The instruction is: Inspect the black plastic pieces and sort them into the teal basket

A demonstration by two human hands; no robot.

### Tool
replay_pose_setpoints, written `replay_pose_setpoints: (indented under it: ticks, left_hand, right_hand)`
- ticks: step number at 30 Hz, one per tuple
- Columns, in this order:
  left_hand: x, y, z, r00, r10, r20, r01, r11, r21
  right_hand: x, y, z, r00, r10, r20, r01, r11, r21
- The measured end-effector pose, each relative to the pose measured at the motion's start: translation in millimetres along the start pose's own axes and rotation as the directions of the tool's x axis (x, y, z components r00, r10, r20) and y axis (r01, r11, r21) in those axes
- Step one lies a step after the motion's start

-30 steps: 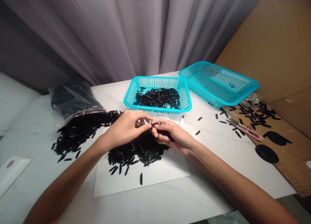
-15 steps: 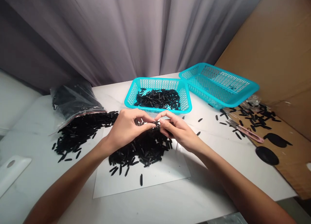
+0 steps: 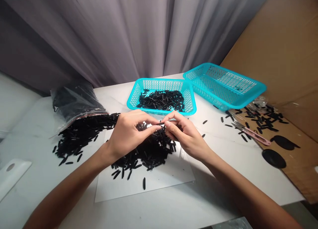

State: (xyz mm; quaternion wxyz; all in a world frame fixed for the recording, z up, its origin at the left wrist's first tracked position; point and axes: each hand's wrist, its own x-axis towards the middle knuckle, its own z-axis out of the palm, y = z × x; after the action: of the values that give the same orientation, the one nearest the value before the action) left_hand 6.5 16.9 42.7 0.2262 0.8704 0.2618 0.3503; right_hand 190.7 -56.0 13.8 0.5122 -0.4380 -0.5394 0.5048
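Observation:
Between the fingertips of both hands is a small black strip (image 3: 161,124), held roughly level. My left hand (image 3: 134,128) pinches its left end with thumb and forefinger. At the right end, my right hand (image 3: 180,129) grips it with thumb and forefinger, its other fingers curled in. Below the hands lies a heap of like black strips (image 3: 146,152) on a white sheet (image 3: 171,179). Just beyond the hands stands a turquoise basket (image 3: 161,81) with many black strips inside. What the strips are made of I cannot tell.
A clear plastic bag (image 3: 74,101) spills black strips (image 3: 79,136) at left. A second turquoise basket (image 3: 223,89) stands at back right. Pink-handled scissors (image 3: 255,136), two black oval pieces (image 3: 274,158) and scattered strips lie on the right. A white plastic object (image 3: 15,174) is at far left.
The fingers have shifted slightly around the black strip, and the right forefinger is raised a little more. Both hands stay in about the same place.

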Motion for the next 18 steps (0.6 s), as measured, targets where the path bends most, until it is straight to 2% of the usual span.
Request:
replay_pose_setpoints:
  ticks: [7, 14, 18]
  left_hand:
    - [0.1, 3.2, -2.5, 1.0, -0.027, -0.007, 0.027, 1.0, -0.009]
    - [0.1, 3.9, -3.0, 0.999, -0.051, 0.003, 0.051, 0.999, 0.018]
    - [0.1, 3.4, -2.8, 0.992, -0.124, 0.036, 0.124, 0.992, 0.005]
  right_hand:
    - [0.0, -0.7, 0.6, 0.998, 0.042, 0.037, -0.04, 0.998, -0.058]
    - [-0.5, -0.6, -0.7, 0.998, 0.06, 0.034, -0.059, 0.997, -0.043]
    - [-0.1, 0.5, -0.3, 0.999, 0.032, 0.0, -0.032, 0.999, -0.005]
